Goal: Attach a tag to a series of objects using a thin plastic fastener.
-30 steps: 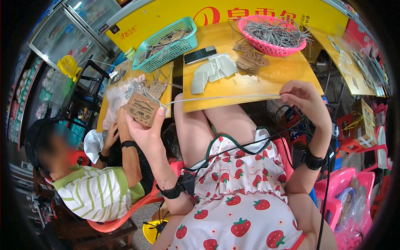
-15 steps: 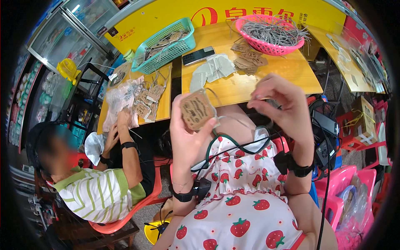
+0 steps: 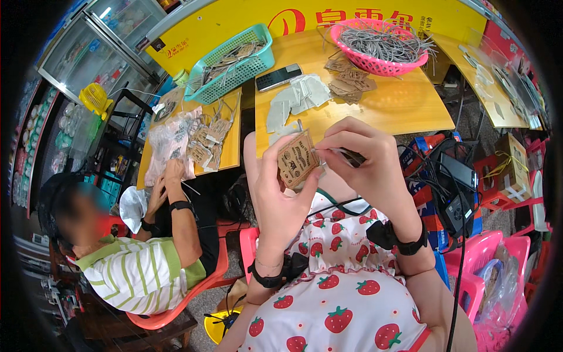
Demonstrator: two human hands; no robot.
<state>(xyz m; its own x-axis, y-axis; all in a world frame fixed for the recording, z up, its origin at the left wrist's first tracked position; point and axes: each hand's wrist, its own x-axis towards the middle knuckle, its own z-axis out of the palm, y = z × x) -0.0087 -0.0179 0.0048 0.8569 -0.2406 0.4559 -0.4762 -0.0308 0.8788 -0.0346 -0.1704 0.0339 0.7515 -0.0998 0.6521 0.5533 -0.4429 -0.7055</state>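
My left hand grips a brown printed cardboard tag by its left side and lower edge, with the thumb across its lower right corner. A bit of grey cord stands up from the tag's top. My right hand is closed in a pinch at the tag's right edge, on what looks like the end of the cord; fingers partly hide it. Past my hands, pale grey cards lie spread on the table beside a pile of brown tags.
A pink basket of grey cords and a teal basket of tags stand at the back of the wooden table, with a phone between them. At left, a seated person handles things beside more tags.
My right hand has come left and down to the tag, its fingertips now against the tag's edge. My left hand has shifted right with the tag, which has turned slightly.
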